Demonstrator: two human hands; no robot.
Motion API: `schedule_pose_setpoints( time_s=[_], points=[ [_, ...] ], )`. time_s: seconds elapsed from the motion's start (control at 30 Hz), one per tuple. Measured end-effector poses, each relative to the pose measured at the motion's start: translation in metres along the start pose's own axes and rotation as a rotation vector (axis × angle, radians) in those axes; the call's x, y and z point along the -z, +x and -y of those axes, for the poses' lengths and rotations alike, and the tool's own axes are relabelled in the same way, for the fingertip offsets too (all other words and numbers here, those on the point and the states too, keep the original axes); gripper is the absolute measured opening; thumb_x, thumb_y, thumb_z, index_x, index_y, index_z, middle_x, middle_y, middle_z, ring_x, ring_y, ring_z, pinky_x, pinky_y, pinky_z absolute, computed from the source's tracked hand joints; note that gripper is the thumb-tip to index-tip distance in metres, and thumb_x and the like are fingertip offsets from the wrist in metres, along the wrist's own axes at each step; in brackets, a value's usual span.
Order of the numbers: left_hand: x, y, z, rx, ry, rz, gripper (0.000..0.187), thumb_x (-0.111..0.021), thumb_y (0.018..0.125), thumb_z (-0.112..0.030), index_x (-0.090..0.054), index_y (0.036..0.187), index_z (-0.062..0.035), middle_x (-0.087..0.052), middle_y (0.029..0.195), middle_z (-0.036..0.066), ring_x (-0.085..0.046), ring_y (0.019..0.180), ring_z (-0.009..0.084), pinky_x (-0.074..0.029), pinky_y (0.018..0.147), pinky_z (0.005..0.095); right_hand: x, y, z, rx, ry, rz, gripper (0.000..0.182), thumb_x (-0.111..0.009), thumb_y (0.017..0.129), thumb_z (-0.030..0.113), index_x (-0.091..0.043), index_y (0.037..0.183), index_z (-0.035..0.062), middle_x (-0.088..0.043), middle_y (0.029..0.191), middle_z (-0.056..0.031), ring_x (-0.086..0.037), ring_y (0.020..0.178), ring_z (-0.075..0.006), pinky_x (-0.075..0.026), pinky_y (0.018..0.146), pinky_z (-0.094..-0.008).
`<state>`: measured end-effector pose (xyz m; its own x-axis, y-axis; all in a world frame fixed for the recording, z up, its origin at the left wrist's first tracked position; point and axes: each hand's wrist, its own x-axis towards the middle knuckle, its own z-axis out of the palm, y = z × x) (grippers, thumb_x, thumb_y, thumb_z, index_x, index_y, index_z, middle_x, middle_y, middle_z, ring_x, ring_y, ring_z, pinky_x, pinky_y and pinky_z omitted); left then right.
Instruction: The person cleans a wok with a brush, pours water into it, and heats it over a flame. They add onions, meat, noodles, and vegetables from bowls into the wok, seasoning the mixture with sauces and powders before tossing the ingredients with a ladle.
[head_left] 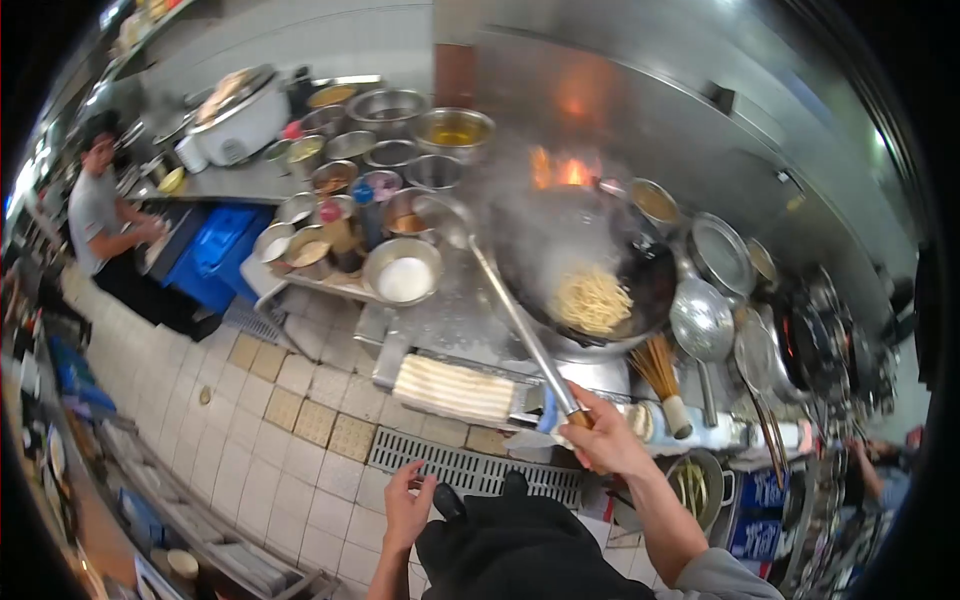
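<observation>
My right hand (603, 436) is wrapped round the wooden end of a long metal ladle (515, 312). The ladle's bowl is over the seasoning pots, left of the wok. Pale noodles (592, 301) lie in the dark steaming wok (650, 285), and flames rise behind its far rim. My left hand (406, 505) hangs in the air above the floor, fingers apart and holding nothing. A folded striped towel (455, 387) on the stove's front edge is the nearest thing in front of it.
Several metal pots of seasonings and a bowl of white powder (404, 280) stand left of the wok. To its right are a perforated skimmer (703, 320), a bamboo brush (656, 370) and strainers. A co-worker (100, 215) stands at far left near a blue bin (215, 255); another person (880, 475) is at far right.
</observation>
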<state>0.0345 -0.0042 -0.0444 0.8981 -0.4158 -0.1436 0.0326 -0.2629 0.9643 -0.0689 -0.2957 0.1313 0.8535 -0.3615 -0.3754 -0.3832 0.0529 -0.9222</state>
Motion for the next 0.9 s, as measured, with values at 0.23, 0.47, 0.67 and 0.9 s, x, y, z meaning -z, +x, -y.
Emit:
schedule_pose_setpoints(
  time_s=[0.23,0.47,0.67,0.9],
  points=[
    [-0.098,0.045,-0.041,-0.457,0.151,0.302,0.029,-0.073,0.083,-0.013,-0.066,0.108,-0.0004,-0.068,0.094,0.014,-0.066,0.084,0.026,-0.053,0.076,0.0371,0.04,-0.089,-0.029,0.045,-0.389,-0.377,0.065,-0.063,0.086,0.005,-0.038,0.146,-0.0006,-0.056,0.061,-0.0115,-0.059,0.052,-0.0192,-0.049,0.056,-0.0331],
    [-0.242,0.118,-0.149,-1.106,0.587,0.189,0.032,-0.066,0.086,-0.019,-0.067,0.111,0.0012,-0.062,0.117,0.018,-0.054,0.115,0.0349,-0.045,0.099,0.0438,0.1,-0.1,-0.045,-0.155,-0.651,-0.476,0.065,-0.064,0.082,0.008,-0.04,0.141,-0.0026,-0.063,0.09,-0.0324,-0.061,0.089,-0.0513,-0.052,0.076,-0.0471],
    [-0.299,0.176,-0.143,-0.898,0.585,0.361,0.022,-0.067,0.086,-0.021,-0.069,0.086,0.0006,-0.067,0.092,0.018,-0.061,0.091,0.0363,-0.047,0.084,0.0482,0.13,-0.104,-0.069,-0.017,-0.62,-0.4,0.066,-0.059,0.085,0.011,-0.035,0.145,-0.0017,-0.065,0.079,-0.027,-0.065,0.077,-0.045,-0.051,0.07,-0.0481],
    [-0.286,0.127,-0.179,-0.967,0.642,0.306,0.038,-0.067,0.084,-0.034,-0.06,0.062,-0.0041,-0.061,0.059,0.017,-0.06,0.057,0.0381,-0.048,0.06,0.0499,0.205,-0.178,0.001,-0.183,-0.56,-0.106,0.067,-0.061,0.086,0.013,-0.035,0.147,-0.0013,-0.062,0.069,-0.0205,-0.062,0.063,-0.0364,-0.049,0.063,-0.0401]
  ],
)
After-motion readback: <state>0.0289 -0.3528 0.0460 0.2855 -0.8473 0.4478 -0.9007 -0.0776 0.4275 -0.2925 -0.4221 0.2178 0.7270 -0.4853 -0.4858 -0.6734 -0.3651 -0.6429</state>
